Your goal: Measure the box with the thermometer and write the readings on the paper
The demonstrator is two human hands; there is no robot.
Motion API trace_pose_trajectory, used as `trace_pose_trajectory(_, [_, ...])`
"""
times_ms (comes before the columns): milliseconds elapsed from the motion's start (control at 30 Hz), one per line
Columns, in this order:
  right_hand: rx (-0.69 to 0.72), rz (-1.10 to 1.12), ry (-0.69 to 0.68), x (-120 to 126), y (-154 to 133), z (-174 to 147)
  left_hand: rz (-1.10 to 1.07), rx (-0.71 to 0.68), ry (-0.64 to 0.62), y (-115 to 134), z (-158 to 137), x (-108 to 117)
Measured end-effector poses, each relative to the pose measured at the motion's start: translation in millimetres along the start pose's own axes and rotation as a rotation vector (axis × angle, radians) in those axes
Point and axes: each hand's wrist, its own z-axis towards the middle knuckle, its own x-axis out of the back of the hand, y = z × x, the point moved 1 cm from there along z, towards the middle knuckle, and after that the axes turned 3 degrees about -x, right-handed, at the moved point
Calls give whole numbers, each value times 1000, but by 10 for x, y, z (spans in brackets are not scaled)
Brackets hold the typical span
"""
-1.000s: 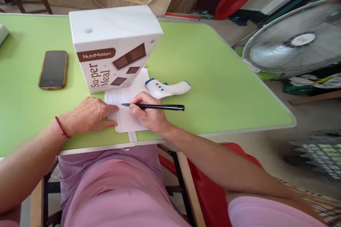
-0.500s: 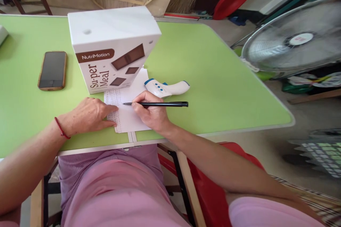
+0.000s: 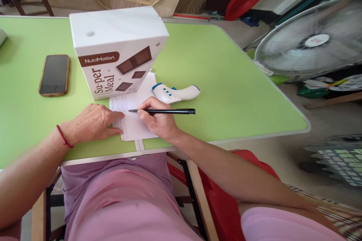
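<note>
At the near edge of the green counter, a sheet of paper lay flat, its left part filled with rows of small marks and its far part partly hidden by an upright white box. The left hand rested at the paper's left side, thumb and index finger spread apart, seemingly steadying it. The right hand pinched a black pen between thumb and fingers, its tip just beside the marks — whether it touched the paper could not be told. Writing the next row seemed the step in hand. The next move appeared to call for small, controlled strokes, with the left hand bracing the sheet — and some care around the white thermometer-like device just beyond the right hand.
</note>
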Motion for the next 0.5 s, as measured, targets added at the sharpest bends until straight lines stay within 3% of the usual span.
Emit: trace_pose_trajectory(500, [36, -17, 11, 8, 22, -2, -2, 1, 4, -6, -11, -7])
